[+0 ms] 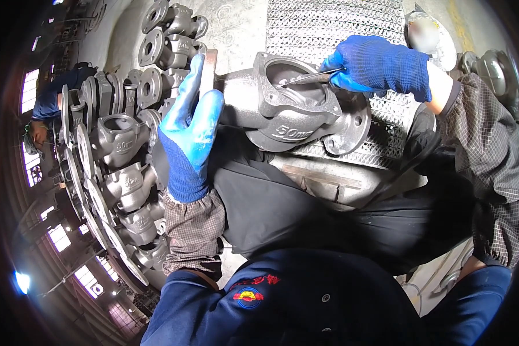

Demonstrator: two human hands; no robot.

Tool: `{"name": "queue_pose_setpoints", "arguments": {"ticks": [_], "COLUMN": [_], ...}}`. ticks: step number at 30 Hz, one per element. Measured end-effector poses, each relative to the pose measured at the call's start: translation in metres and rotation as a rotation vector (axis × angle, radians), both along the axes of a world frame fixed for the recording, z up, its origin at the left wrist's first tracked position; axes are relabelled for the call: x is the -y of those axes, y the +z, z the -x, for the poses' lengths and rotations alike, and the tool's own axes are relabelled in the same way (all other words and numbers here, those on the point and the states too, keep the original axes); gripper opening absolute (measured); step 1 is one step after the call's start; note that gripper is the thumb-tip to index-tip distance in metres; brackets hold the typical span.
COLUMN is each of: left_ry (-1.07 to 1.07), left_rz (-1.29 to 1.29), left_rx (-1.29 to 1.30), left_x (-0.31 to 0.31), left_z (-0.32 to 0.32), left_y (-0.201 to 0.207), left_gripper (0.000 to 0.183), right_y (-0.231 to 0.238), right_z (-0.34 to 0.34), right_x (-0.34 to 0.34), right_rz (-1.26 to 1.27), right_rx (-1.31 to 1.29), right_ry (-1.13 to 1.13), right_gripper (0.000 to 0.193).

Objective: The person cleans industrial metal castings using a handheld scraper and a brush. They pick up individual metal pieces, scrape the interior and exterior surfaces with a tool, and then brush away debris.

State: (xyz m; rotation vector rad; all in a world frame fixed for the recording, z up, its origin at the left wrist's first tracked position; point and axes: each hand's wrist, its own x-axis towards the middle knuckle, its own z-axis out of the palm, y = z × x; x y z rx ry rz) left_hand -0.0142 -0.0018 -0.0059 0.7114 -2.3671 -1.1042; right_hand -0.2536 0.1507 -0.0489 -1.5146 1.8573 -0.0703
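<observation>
A grey cast-metal valve body (242, 95) lies on a perforated metal panel (334, 20), its square-flanged opening turned upward. My left hand (191, 130), in a blue coated glove, grips the edge of its left end flange (210, 66), with the thumb and a finger on either side. In my right hand (378, 63), also gloved in blue, is a thin metal hand tool (312, 78). The tool reaches leftward into the opening, and its tip touches or nearly touches the inside. My right fingers close around its handle, which is mostly hidden.
Several similar valve bodies (124, 141) are stacked at the left, and more castings (170, 51) stand at the far left. A pale round dish (444, 49) lies beyond my right wrist. Rounded metal castings (493, 72) stand at the right edge. Another person's hand (38, 132) shows at far left.
</observation>
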Motion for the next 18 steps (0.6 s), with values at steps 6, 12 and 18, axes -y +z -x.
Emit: {"name": "queue_pose_setpoints", "arguments": {"ticks": [6, 12, 18], "left_ry": [0.002, -0.011, 0.016], "left_rz": [-0.044, -0.033, -0.029], "left_rx": [0.003, 0.025, 0.01], "left_x": [-0.002, 0.001, -0.003], "left_z": [0.001, -0.002, -0.001], "left_y": [0.003, 0.0, 0.003], "left_gripper": [0.048, 0.048, 0.045], "right_y": [-0.021, 0.009, -0.015], "right_z": [0.002, -0.006, -0.006], "right_x": [-0.01, -0.009, -0.014], "right_rz": [0.274, -0.091, 0.104], "right_rx": [-0.022, 0.191, 0.06], "right_ry": [0.023, -0.172, -0.065], "right_gripper": [0.031, 0.034, 0.034]}}
